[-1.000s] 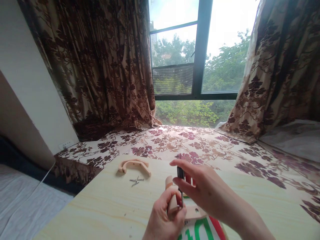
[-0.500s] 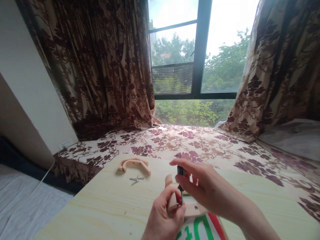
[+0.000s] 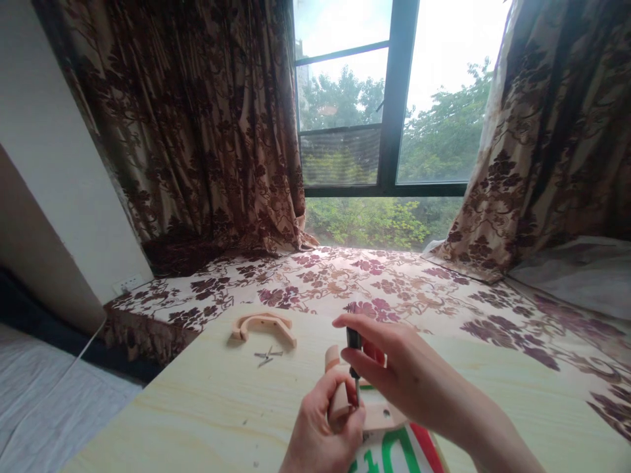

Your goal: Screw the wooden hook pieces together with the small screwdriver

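My right hand [image 3: 389, 358] is closed around the black handle of a screwdriver [image 3: 353, 339], which stands upright with its metal shaft pointing down. The shaft meets a pale wooden piece [image 3: 340, 399] beside my left fingertips. My left hand [image 3: 328, 420] grips that piece, its thumb and fingers close to the screwdriver's tip; the tip itself is hidden. A flat wooden part with a hole [image 3: 382, 415] extends to the right, over a white, green and red printed sheet [image 3: 394, 453]. Another wooden end [image 3: 332, 355] sticks up behind my left hand.
Curved wooden pieces [image 3: 266, 323] lie at the back left of the pale wooden board [image 3: 197, 407], with several screws [image 3: 267, 355] in front of them. Beyond the board are a floral cloth [image 3: 345, 269], curtains [image 3: 211, 131] and a window [image 3: 397, 157].
The screwdriver handle and my right fingertips have shifted slightly left. Both hands keep their hold.
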`<state>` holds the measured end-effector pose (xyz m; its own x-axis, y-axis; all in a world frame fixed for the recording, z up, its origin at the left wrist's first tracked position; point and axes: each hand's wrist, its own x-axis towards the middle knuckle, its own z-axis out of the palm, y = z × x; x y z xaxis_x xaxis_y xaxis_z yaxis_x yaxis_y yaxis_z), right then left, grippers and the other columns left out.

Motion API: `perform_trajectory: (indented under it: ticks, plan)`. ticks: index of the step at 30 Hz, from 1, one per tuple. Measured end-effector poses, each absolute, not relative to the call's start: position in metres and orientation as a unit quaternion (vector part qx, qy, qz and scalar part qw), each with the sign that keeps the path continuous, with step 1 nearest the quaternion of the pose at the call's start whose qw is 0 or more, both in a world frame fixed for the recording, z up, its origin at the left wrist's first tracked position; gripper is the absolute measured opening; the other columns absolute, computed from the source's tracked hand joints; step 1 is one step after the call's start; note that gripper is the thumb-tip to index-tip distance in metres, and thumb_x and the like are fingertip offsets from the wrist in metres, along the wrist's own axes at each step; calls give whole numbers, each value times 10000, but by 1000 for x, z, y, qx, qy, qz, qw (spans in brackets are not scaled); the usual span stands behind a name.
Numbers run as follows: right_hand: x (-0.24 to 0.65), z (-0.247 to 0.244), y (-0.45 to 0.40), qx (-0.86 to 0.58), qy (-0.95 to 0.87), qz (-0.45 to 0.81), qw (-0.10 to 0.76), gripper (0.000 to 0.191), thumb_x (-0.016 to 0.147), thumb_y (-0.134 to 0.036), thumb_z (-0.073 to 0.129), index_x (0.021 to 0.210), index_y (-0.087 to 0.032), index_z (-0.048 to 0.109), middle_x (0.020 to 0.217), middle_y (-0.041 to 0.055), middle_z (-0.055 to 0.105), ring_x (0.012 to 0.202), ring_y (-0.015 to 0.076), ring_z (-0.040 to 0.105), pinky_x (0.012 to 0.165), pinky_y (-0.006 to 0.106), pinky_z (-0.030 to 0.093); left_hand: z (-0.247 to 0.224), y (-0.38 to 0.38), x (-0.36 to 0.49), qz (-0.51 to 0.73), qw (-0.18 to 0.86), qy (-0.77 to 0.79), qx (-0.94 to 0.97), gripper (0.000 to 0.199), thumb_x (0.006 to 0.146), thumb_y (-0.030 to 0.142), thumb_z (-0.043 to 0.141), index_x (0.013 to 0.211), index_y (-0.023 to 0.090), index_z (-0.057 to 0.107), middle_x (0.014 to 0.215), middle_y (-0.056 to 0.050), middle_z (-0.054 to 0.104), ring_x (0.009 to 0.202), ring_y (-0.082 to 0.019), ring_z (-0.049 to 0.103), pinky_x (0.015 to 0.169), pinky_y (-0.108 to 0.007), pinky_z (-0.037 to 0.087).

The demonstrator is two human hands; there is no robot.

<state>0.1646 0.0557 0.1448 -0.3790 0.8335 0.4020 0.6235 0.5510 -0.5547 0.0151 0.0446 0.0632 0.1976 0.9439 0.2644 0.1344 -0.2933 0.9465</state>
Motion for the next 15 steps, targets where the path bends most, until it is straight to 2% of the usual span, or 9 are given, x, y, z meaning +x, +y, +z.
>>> perform_trajectory:
  ticks: [3, 10, 15]
  plan:
    - [162, 144, 58, -450, -814, 154, 334, 329, 891, -294, 510, 1218, -282, 542, 779, -1, 646, 622, 133, 536, 582, 265, 401, 61, 45, 15, 479, 430, 410, 646, 23, 726, 179, 533, 736, 197, 522, 692, 45, 507, 655, -108, 481, 627, -190, 406]
    - [167, 144, 56, -445, -821, 173, 312, 396, 892, -269, 490, 1285, -315, 484, 764, -14, 638, 618, 132, 529, 581, 264, 395, 55, 48, 17, 494, 433, 388, 647, 21, 746, 210, 530, 762, 200, 521, 755, 14, 543, 728, -139, 517, 678, -213, 427]
    - [165, 141, 59, -466, -817, 132, 313, 387, 888, -307, 500, 1275, -300, 499, 759, -2, 640, 631, 148, 539, 582, 280, 391, 52, 50, 17, 495, 452, 391, 631, 48, 731, 232, 562, 743, 206, 523, 709, 36, 500, 658, -117, 497, 637, -204, 420]
